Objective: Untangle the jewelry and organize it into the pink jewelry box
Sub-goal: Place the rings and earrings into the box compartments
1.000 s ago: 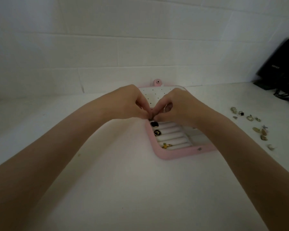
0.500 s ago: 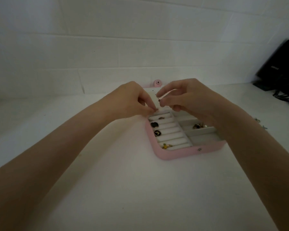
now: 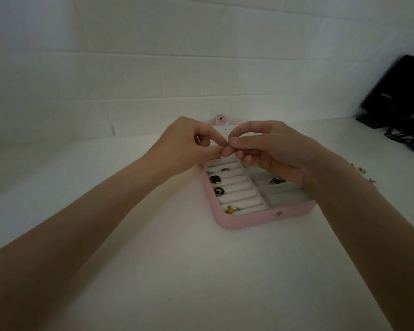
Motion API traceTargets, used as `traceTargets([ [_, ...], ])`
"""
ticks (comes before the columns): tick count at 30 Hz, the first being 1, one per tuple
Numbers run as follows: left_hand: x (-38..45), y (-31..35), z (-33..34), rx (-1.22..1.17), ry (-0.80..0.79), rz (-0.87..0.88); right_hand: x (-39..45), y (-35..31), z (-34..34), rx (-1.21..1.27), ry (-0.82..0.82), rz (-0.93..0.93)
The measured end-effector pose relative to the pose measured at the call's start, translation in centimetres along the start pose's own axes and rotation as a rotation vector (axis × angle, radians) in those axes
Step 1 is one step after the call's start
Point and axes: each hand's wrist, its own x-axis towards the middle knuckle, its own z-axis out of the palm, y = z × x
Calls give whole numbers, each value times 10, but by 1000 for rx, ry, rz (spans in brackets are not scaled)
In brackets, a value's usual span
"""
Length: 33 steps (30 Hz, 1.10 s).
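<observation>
The pink jewelry box lies open on the white table, its lid with a round snap leaning toward the wall. Its white ring rolls hold a black square ring, a black round ring, a yellow piece and a small ring. A dark and gold piece lies in a right compartment. My left hand and my right hand meet fingertip to fingertip above the box's far edge, pinching a tiny jewelry piece that is almost wholly hidden.
Several loose jewelry pieces lie on the table right of my right wrist. A black device with cables stands at the far right corner. A white tiled wall runs close behind the box.
My hands lifted from the back ring roll, parted briefly, then came together again higher above the box's far edge. A small ring now shows in that back roll.
</observation>
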Motion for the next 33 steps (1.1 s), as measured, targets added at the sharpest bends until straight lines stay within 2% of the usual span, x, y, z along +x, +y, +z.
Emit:
traceTargets([
  [3,0,-2,4,35,72,82,1,-1,-2,43,-25,-5],
  [6,1,-4,5,14,96,58,0,-2,-6,-53,-1,-43],
  [9,1,-6,1,-21,62,-17,0,-4,-10,-352,90,-190],
  [12,1,-6,-1,5,35,-50,2,-7,-5,-662,91,-341],
  [17,1,-5,-1,37,4,-24,6,-10,1,-891,82,-455],
  [20,2,-5,-3,116,-15,3,6,-9,-1,-910,86,-429],
  [27,1,-4,-7,316,-85,93,7,-1,-7,-1043,45,-241],
  [33,-2,-5,2,441,-161,102,10,-1,-3,-1125,50,-188],
])
